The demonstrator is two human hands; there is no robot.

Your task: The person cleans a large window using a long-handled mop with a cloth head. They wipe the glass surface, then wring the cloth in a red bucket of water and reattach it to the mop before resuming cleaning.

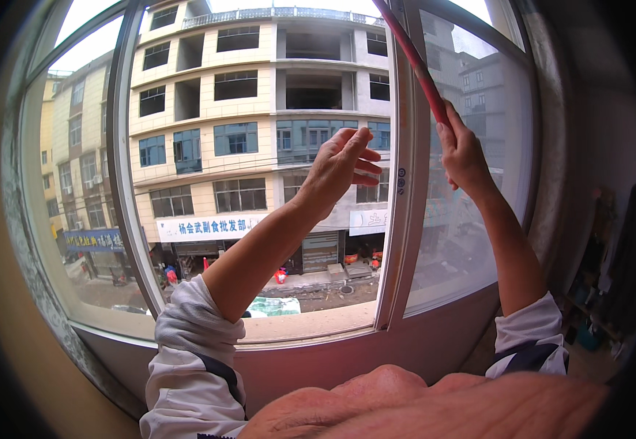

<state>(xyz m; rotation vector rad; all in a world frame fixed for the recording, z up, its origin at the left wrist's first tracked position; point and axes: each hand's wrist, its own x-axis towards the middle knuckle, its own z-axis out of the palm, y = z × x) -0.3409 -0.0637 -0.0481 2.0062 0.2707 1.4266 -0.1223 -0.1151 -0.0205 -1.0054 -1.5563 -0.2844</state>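
Note:
My right hand [463, 151] grips a long red pole [414, 57] near its lower end. The pole slants up and to the left, past the top rim of the view, so its far end is hidden. Raised before the window opening, my left hand [345, 159] holds nothing, its fingers loosely curled and spread. Between the two hands stands an upright window frame post [397, 208] that carries small round blue marks. Behind my right hand is a glazed window pane [444, 263], hazy with reflections.
The window sill [307, 329] runs below my arms. At the left stands another frame post [123, 137], with patterned wall trim [24, 241] beyond it. Across the street rises a multi-storey building [197, 120] with a shop sign [202, 226]. Blurred household items [592, 329] lie in shadow at the right.

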